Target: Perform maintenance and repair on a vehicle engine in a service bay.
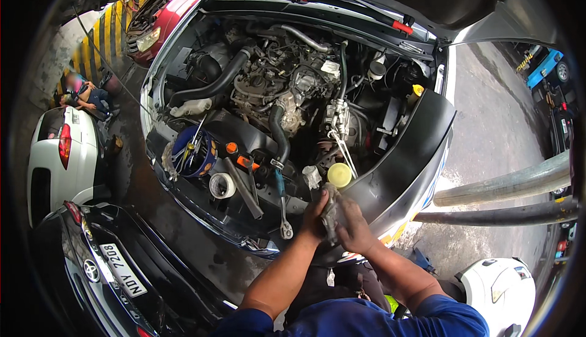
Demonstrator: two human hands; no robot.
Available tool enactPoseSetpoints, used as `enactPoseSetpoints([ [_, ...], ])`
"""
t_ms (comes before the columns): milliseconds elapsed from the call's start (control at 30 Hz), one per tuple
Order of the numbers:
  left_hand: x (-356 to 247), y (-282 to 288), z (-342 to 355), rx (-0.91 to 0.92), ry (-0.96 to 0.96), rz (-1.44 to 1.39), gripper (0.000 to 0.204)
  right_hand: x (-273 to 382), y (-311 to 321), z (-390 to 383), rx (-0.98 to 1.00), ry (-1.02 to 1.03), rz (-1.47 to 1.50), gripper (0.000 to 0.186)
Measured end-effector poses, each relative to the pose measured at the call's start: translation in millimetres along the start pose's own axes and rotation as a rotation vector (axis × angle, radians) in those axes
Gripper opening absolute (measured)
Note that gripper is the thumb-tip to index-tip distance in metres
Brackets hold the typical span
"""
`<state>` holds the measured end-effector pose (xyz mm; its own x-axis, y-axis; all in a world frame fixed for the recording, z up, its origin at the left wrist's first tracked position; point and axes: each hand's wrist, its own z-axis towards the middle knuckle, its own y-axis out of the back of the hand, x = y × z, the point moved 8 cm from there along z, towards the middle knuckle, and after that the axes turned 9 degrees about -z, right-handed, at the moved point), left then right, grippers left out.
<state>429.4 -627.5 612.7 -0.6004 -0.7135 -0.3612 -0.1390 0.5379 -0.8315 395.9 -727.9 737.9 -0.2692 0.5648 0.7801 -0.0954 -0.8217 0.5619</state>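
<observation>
1. Left hand [313, 213]: reaches in from the lower edge over the front edge of the open engine bay [287, 86], with its fingers curled round the left side of a grimy metal part [330, 210].
2. Right hand [354, 227]: closed on the right side of the same part, so both hands clasp it between them, pressed close together just above the car's front panel [403, 172].
3. Grimy metal part: a small, grey, lumpy casting, held upright or nearly so; its lower end is hidden by the fingers. By its look it is rigid, fairly heavy for its bulk and probably oily, so likely slippery; a whole-palm grip round the body, as shown, seems safer than a fingertip pinch.
4. Yellow cap [339, 174]: round, sitting just beyond the held part, beside a pale plastic fitting [311, 176].
5. Combination wrench [284, 212]: lies along the front crossmember, just left of the left hand, not touched.
6. Roll of tape [222, 185]: white, resting on the same ledge, near a dark bar [243, 189] and orange-handled tools [239, 155].
7. Blue bucket [194, 152]: stands at the left of the bay, with tools inside.
8. Black hose [279, 130]: curves down the middle of the engine.
9. Surroundings: a white car [58, 154] and a black car [116, 264] at left; a seated person [85, 96] further back; two grey pipes [506, 196] at right.
</observation>
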Motion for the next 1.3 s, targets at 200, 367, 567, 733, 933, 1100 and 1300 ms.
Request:
enactPoseSetpoints([
  [200,27,-61,2,0.313,-0.052,-0.179,0.085,-12,5,38,-0.039,0.150,0.016,0.036],
  [367,19,-79,11,0.169,0.207,0.340,0.073,-106,20,81,-0.049,-0.429,0.380,0.035],
  [567,-55,-70,61,-0.127,-0.495,0.437,0.034,-84,-57,65,0.510,-0.363,0.223,0.074],
  [733,-146,-68,88,-0.435,-0.410,0.868,0.032,-36,-27,74,0.541,-0.030,0.724,0.064],
  [933,-270,-51,200,-0.753,-0.703,2.034,0.058,-118,1,94,0.389,-0.431,0.320,0.038],
  [1100,-287,-30,298,-0.773,-0.289,2.220,0.077,-219,27,111,0.103,-0.758,0.294,0.035],
  [1300,-271,-18,324,-0.747,-0.352,2.286,0.087,-275,49,213,0.006,-0.675,0.045,0.034],
])
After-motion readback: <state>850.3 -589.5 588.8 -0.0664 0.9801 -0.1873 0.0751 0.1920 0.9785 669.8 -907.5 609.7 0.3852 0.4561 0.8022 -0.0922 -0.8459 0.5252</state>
